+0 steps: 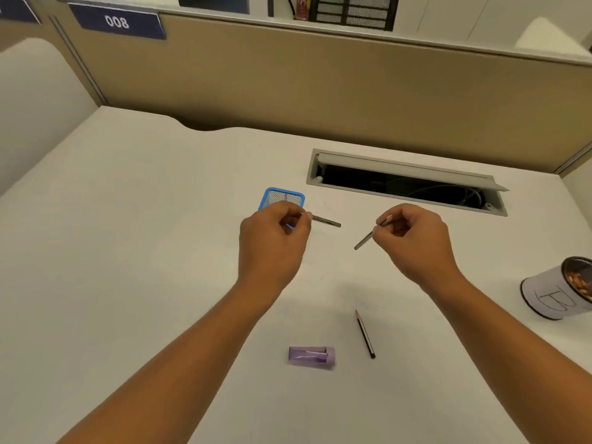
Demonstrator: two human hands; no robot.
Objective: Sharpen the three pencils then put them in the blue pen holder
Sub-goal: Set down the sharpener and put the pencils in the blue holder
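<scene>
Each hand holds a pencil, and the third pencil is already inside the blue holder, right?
Not quite. The left hand and right hand do each hold one, but the third pencil lies on the desk near the purple sharpener, not inside the blue holder. The head view shows it.

Blue mesh pen holder [266, 197], upright, partly hidden behind left hand [272, 245]. Dark pencil [326, 222] pinched in that hand, jutting rightward. Second pencil [364, 241] pinched in right hand [413, 241], slanting down-left. Third pencil [365, 334] lying flat nearer, sharpened tip pointing away. Purple sharpener [311, 357] on its side, left of it.
</scene>
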